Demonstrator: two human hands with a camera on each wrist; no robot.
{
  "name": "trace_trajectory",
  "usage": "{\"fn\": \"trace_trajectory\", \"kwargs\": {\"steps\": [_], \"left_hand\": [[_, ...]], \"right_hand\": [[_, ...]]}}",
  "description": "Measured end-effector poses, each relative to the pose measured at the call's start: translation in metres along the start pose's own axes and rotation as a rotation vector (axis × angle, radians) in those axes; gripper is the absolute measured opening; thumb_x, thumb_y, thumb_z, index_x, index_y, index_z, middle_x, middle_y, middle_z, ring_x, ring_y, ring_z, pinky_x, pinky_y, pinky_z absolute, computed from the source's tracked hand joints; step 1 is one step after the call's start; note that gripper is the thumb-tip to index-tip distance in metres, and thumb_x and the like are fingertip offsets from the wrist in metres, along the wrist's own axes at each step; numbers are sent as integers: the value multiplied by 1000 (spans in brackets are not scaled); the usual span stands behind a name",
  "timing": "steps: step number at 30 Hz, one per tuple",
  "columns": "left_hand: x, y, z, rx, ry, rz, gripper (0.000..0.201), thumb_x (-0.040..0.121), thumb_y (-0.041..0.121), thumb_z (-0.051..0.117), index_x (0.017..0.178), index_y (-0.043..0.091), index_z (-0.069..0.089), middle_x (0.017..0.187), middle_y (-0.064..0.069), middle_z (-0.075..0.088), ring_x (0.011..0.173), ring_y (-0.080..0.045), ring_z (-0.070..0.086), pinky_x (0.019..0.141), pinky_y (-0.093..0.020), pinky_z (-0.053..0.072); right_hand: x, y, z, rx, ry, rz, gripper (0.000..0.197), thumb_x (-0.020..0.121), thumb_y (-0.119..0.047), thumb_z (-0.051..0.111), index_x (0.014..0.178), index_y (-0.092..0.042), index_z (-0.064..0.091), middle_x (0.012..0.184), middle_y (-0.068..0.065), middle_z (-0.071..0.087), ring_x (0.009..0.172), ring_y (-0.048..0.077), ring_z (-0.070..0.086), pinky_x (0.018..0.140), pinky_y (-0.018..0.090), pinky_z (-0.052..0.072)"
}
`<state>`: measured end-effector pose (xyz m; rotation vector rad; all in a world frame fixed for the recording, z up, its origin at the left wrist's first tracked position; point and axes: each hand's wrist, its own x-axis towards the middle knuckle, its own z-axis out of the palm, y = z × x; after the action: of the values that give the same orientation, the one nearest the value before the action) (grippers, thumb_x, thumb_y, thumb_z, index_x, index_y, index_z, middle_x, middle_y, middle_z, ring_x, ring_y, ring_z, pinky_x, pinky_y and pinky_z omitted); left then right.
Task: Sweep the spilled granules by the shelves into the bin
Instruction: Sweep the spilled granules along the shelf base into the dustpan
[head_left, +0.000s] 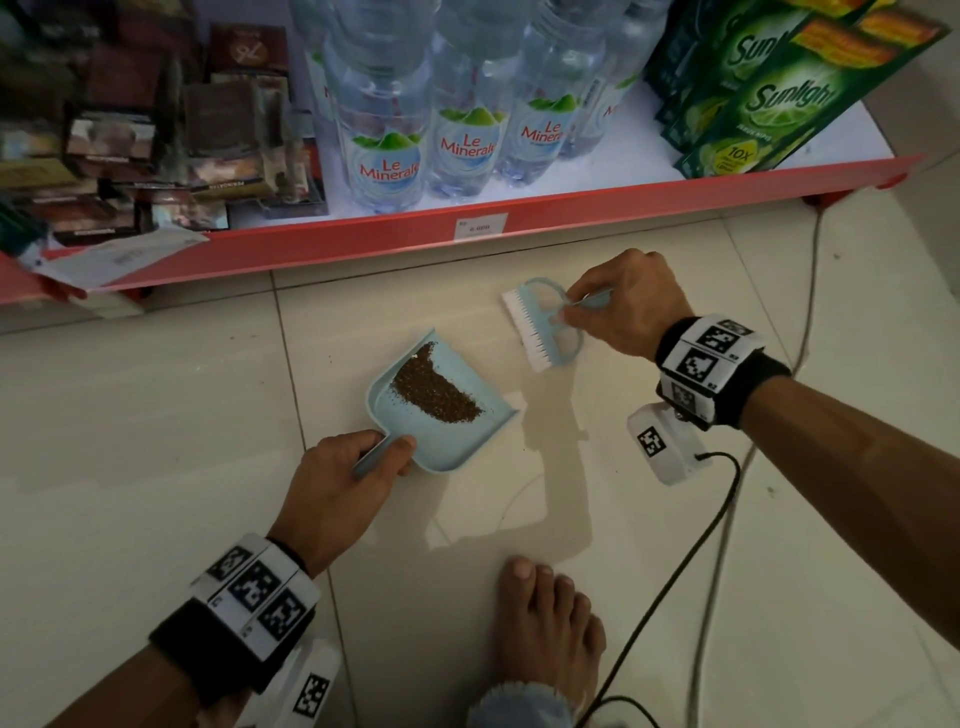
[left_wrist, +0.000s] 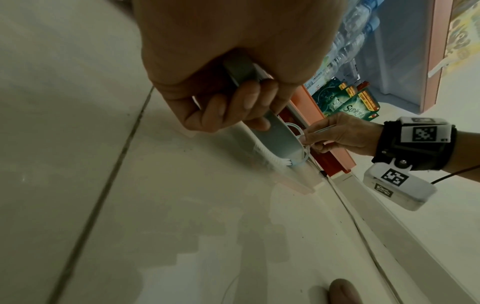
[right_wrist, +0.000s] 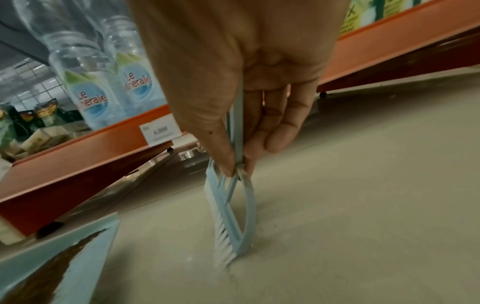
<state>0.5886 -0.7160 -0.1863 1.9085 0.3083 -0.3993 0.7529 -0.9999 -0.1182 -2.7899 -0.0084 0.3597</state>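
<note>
Left hand (head_left: 343, 483), lower left of centre, curled round handle of pale blue dustpan (head_left: 457, 441); brown granules (head_left: 431, 387) heaped inside, mid-frame. Right of centre, brush (head_left: 540, 332), bristles toward pan, pinched at handle by right hand (head_left: 631, 306).

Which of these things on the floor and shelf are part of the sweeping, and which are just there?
In use: dustpan, granules, brush, left hand, right hand.
Just there: water bottles, green Sunlight packs, price tag, black cable.
</note>
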Motion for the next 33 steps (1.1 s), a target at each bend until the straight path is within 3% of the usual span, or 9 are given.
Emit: {"fn": "trace_trajectory", "kwargs": {"steps": [4, 7, 11, 15, 18, 21, 26, 30, 33], "left_hand": [[8, 6, 7, 44, -5, 0, 37, 90, 43, 62, 60, 22, 66, 42, 14, 53, 41, -1, 45, 54, -26, 39], [12, 10, 13, 55, -17, -4, 37, 88, 45, 62, 61, 21, 67, 45, 13, 54, 44, -1, 48, 52, -23, 38], [16, 10, 20, 70, -18, -7, 31, 87, 49, 62, 67, 26, 68, 50, 10, 59, 46, -1, 51, 51, -21, 40], [13, 5, 21, 92, -36, -4, 33, 89, 47, 62, 64, 26, 68, 48, 12, 59, 44, -1, 50, 53, -25, 41], [12, 4, 20, 100, -39, -15, 37, 89, 46, 62, 61, 23, 68, 48, 14, 61, 45, -1, 52, 55, -26, 42], [12, 4, 19, 98, -38, -16, 36, 89, 48, 61, 62, 25, 69, 50, 14, 61, 46, 0, 52, 54, -25, 41], [15, 9, 21, 95, -33, -8, 25, 88, 48, 62, 69, 34, 68, 53, 15, 63, 48, 1, 54, 54, -22, 40], [18, 13, 25, 117, -25, -7, 29, 88, 47, 62, 67, 28, 69, 58, 11, 66, 53, -3, 57, 58, -26, 45], [21, 17, 29, 155, -34, -4, 38, 90, 46, 60, 64, 20, 68, 59, 5, 67, 63, -14, 64, 63, -30, 49]], "right_hand": [[-4, 6, -14, 335, -132, 99, 22, 71, -31, 87, 83, -14, 79, 67, 3, 72, 58, 15, 64, 60, 30, 55], [-9, 11, -28, 460, -133, 80, 13, 79, -21, 81, 88, -12, 77, 68, 5, 72, 61, 18, 66, 59, 30, 55], [-14, 15, -43, 128, -97, -135, 10, 81, -23, 78, 91, -21, 78, 67, 1, 71, 63, 19, 67, 66, 28, 54], [-17, 5, -33, 11, -340, -253, 15, 79, -21, 80, 94, -21, 80, 71, -12, 70, 65, 5, 62, 71, 26, 53], [-9, -3, -19, -16, -253, -339, 19, 82, -18, 76, 101, -16, 79, 92, 1, 77, 83, 17, 68, 82, 27, 52], [-1, -10, -15, -50, -151, -390, 21, 85, -20, 72, 106, -18, 77, 100, 4, 77, 90, 27, 66, 92, 33, 48], [6, -10, -30, 42, -137, -385, 20, 84, -19, 76, 103, -16, 78, 98, -1, 76, 85, 18, 69, 83, 25, 49], [0, -3, -49, 90, -88, -329, 17, 82, -18, 76, 99, -19, 78, 92, -4, 76, 79, 11, 67, 73, 17, 49], [-7, -2, -55, -29, -28, -308, 21, 82, -11, 69, 100, -13, 78, 97, 5, 77, 84, 22, 69, 83, 29, 53]]}}
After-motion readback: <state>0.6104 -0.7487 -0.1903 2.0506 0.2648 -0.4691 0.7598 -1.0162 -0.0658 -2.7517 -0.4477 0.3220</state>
